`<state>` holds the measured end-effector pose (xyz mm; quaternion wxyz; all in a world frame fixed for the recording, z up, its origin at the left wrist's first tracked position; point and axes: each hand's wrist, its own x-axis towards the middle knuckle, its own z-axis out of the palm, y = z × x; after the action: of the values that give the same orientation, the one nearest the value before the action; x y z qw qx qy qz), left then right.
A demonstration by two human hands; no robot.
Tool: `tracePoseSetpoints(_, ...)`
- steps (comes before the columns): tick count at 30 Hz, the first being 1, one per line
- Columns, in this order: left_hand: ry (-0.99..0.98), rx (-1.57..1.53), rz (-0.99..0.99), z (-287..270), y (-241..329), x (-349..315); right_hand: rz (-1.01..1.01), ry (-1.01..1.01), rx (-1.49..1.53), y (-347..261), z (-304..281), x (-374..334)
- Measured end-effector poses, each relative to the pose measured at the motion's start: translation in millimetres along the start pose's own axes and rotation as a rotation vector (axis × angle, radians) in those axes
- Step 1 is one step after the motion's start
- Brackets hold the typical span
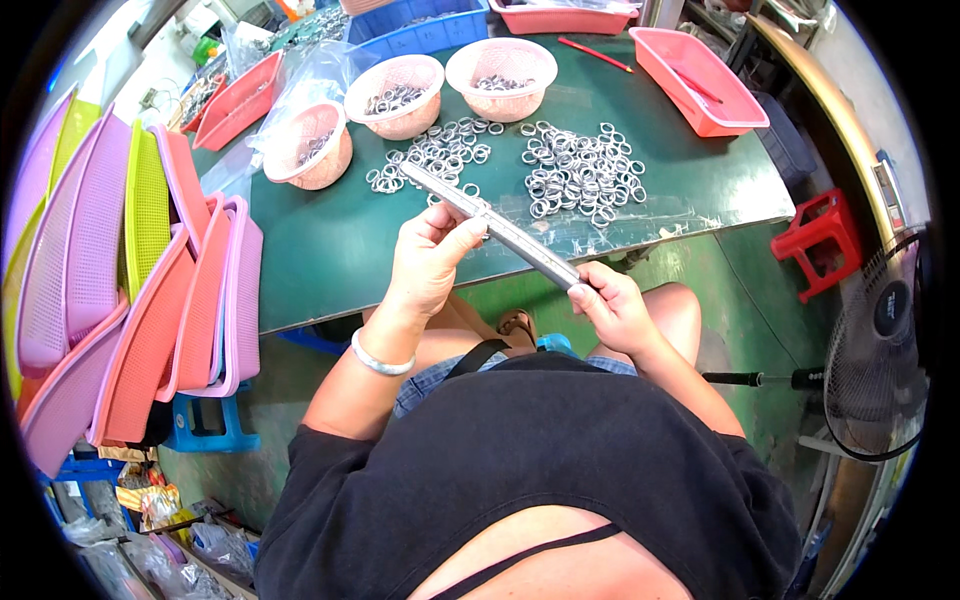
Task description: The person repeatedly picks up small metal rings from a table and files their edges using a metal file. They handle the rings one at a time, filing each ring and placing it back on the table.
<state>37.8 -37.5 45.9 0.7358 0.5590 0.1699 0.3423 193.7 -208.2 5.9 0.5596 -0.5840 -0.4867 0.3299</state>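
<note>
A long tapered metal ring mandrel (525, 245) slants across in front of me, over the table's near edge. My right hand (612, 305) is closed round its lower right end. My left hand (437, 252) pinches the shaft nearer the thin end; whether a ring sits under those fingers I cannot make out. Just beyond the thin tip lies a loose pile of silver rings (450, 148). A larger ring pile (580, 170) spreads on the table to its right. Both piles rest on the green tabletop (690, 180).
Three pink baskets holding rings, one of them the middle basket (402, 122), line the far side. A pink tray (720, 118) and red pencil (595, 54) lie at the right. Stacked plastic baskets (95, 230) crowd my left. A fan (880, 350) and red stool (822, 240) stand right.
</note>
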Motion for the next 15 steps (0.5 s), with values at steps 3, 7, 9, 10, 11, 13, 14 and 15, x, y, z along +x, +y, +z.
tracePoseSetpoints(3, 0.034, -0.031, 0.005, 6.2, -1.8, 2.6, 0.01, 0.004, 0.007, -0.4, -1.1, 0.7)
tracePoseSetpoints(7, 0.155, -0.202, 0.034, 4.3, -4.6, 13.9, 0.01, -0.008, -0.019, -1.3, -5.8, 0.4)
tracePoseSetpoints(9, 0.279, -0.308, 0.154, -14.8, 14.5, 40.5, 0.055, 0.002, 0.028, 1.4, -10.9, -4.7)
tracePoseSetpoints(10, 0.342, -0.331, 0.16, -19.6, 26.7, 51.7, 0.104, 0.008, 0.094, 1.9, -13.6, -9.3)
tracePoseSetpoints(11, 0.334, -0.166, 0.262, -37.9, 24.7, 66.2, 0.152, 0.008, 0.159, 1.4, -15.0, -11.9)
tracePoseSetpoints(13, 0.395, 0.191, 0.283, -64.7, 27.4, 99.6, 0.172, 0.044, 0.22, 3.6, -18.0, -15.3)
tracePoseSetpoints(14, 0.409, 0.396, 0.286, -75.1, 33.7, 111.3, 0.18, 0.054, 0.254, 4.3, -18.6, -15.0)
tracePoseSetpoints(15, 0.495, 0.625, 0.234, -82.6, 44.7, 121.0, 0.196, 0.057, 0.273, 5.1, -18.9, -14.6)
